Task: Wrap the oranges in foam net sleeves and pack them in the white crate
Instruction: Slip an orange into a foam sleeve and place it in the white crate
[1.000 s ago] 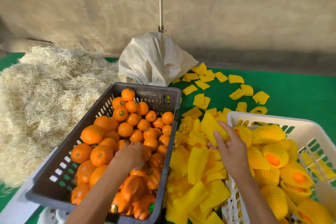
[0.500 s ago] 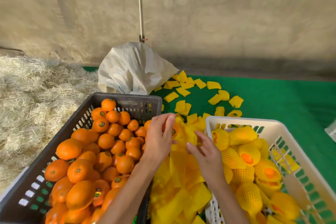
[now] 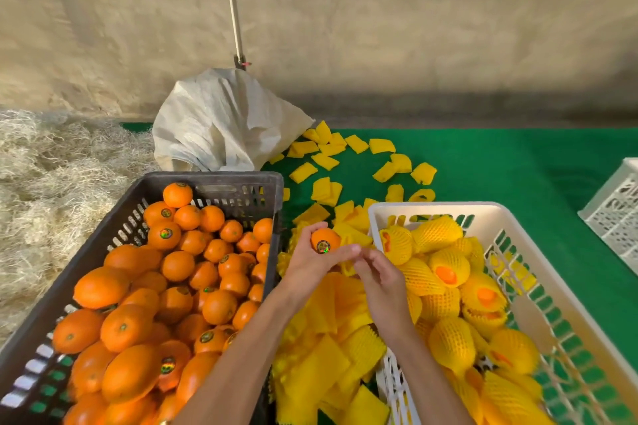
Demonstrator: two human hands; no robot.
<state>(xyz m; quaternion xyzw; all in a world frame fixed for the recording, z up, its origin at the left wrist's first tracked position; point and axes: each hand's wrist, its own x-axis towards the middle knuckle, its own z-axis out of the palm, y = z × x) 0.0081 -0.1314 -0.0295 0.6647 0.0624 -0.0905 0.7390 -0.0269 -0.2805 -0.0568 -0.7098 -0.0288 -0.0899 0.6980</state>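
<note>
Between the crates, the left hand grips an orange, its round sticker unreadable; a second ago it reached into the dark crate. Right hand, fingers curled, what it holds unclear.

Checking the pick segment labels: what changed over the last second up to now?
The left hand left the dark plastic crate of loose oranges and now grips a small stickered orange over the pile of yellow foam net sleeves. The right hand came off the pile and met it, fingers curled; whether it holds a sleeve is unclear. The white plastic crate of wrapped oranges looks unchanged.
</note>
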